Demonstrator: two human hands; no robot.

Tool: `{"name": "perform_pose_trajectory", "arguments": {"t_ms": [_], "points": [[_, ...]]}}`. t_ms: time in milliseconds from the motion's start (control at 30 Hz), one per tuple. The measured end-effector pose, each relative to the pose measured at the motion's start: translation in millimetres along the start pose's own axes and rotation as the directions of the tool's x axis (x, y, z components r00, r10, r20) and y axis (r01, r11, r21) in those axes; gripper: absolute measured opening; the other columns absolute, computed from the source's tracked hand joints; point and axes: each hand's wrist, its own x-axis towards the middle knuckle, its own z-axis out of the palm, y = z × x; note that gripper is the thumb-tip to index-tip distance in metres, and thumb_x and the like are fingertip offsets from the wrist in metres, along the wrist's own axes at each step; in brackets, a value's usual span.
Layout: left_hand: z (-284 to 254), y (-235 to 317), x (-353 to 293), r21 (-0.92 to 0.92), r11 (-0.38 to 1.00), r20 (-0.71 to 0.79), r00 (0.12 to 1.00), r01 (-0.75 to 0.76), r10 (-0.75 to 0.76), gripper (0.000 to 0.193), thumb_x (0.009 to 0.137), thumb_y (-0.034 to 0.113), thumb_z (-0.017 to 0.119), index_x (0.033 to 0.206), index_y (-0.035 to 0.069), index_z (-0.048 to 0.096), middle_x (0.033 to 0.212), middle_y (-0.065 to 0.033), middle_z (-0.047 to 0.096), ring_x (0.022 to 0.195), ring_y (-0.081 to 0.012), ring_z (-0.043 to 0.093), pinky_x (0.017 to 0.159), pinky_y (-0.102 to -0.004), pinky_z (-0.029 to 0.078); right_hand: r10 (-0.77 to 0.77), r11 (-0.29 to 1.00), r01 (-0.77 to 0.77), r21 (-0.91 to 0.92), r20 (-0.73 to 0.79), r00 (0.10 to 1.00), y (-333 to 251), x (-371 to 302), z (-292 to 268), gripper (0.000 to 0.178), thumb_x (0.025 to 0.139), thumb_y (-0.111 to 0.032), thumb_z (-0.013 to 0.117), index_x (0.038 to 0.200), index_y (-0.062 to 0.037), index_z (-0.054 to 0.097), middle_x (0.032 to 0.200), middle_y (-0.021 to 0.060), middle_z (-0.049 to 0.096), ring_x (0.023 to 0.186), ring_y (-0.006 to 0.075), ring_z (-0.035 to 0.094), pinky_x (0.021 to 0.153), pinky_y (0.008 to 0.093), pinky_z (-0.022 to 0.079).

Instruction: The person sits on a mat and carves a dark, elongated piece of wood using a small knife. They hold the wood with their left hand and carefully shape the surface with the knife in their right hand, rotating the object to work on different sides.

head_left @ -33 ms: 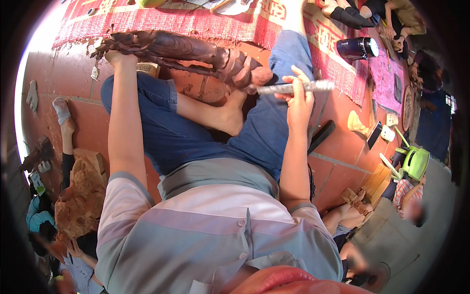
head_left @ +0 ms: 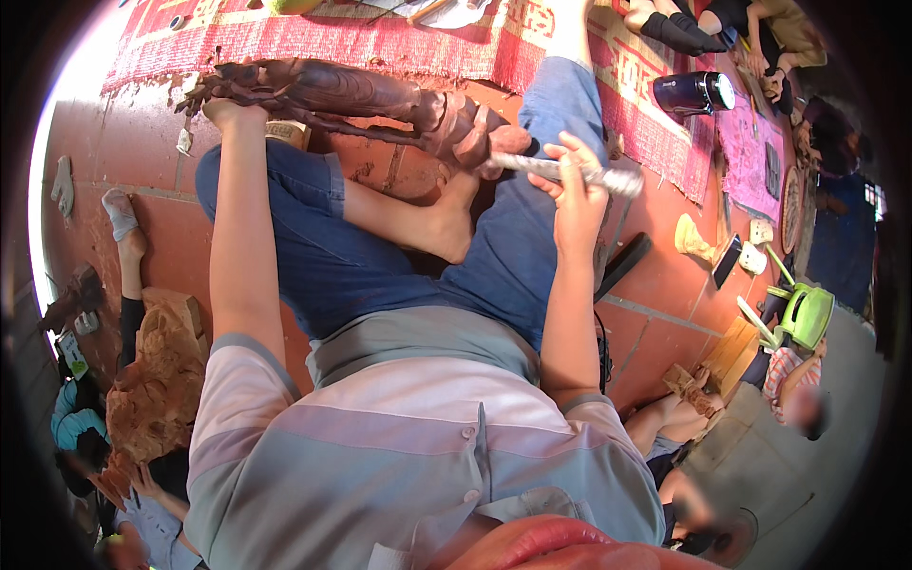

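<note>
A dark reddish-brown wooden carving [head_left: 370, 104] lies sideways across the floor beyond my legs, with draped folds and rounded lumps towards its right end. At its left end my left hand [head_left: 233, 114] grips it, most of the fingers hidden by the wood. My right hand [head_left: 575, 190] pinches a slim, whitish-grey cylindrical tool [head_left: 541, 165] between its fingers, with the rear end blurred by motion. The tool's left tip is at the carving's rounded right end; I cannot tell if they touch. My bare foot [head_left: 454, 223] rests just below the carving.
A red patterned mat [head_left: 655, 142] borders the carving, with a dark tumbler [head_left: 689, 95] on it. To the right are a phone [head_left: 727, 261] and a green plastic chair [head_left: 806, 318]. Other people sit around, one beside a rough wood block [head_left: 152, 380] at lower left.
In my right hand the tool has tilted: its left tip has risen towards the carving's rounded end and its rear end has dropped. My left hand and the carving have stayed put.
</note>
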Motion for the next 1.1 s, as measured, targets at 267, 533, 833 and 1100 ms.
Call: {"name": "perform_pose_trajectory", "arguments": {"t_ms": [267,533,833,1100], "points": [[-2.7,1.6,-4.5,-0.072,0.996,-0.094,0.994,-0.057,0.050,0.034,0.086,0.025,0.028,0.090,0.009,0.058,0.099,-0.0113,0.058,0.094,-0.0288,0.057,0.087,-0.0513,0.044,-0.246,0.932,0.251,-0.260,0.054,0.968,12.6,-25.3,8.9,0.017,0.088,-0.002,0.049,0.100,0.0062,0.059,0.103,0.0137,0.059,0.086,0.0175,0.061,0.074,0.0296,0.056],[-4.6,-1.5,-1.3,-0.072,0.997,0.094,0.995,-0.032,0.039,0.038,0.085,0.028,0.027,0.100,0.008,0.056,0.102,-0.0140,0.056,0.097,-0.0317,0.055,0.087,-0.0552,0.044,-0.591,0.736,0.546,-0.399,0.015,0.807,33.3,9.1,26.6,0.011,0.074,0.003,0.065,0.083,-0.0004,0.059,0.088,0.0106,0.062,0.081,0.0184,0.062,0.069,0.0282,0.052],[-2.1,1.2,-5.6,-0.035,0.999,0.089,0.995,-0.038,0.041,0.038,0.087,0.032,0.026,0.095,0.010,0.056,0.091,-0.0132,0.059,0.077,-0.0303,0.060,0.053,-0.0494,0.049,-0.582,0.505,0.690,-0.518,0.385,0.716,41.2,4.1,4.8,0.020,0.068,0.003,0.069,0.075,-0.0031,0.051,0.093,0.0128,0.062,0.081,0.0258,0.062,0.068,0.0304,0.051],[19.1,1.2,-19.4,-0.051,0.993,0.133,0.984,-0.110,0.116,0.035,0.088,0.029,0.030,0.094,0.006,0.055,0.099,-0.0147,0.059,0.090,-0.0301,0.059,0.077,-0.0477,0.049,-0.441,0.473,0.683,-0.557,0.522,0.730,26.5,6.7,1.2,0.020,0.067,-0.003,0.071,0.077,-0.0024,0.054,0.096,0.0135,0.062,0.084,0.0277,0.062,0.072,0.0311,0.050]]}}
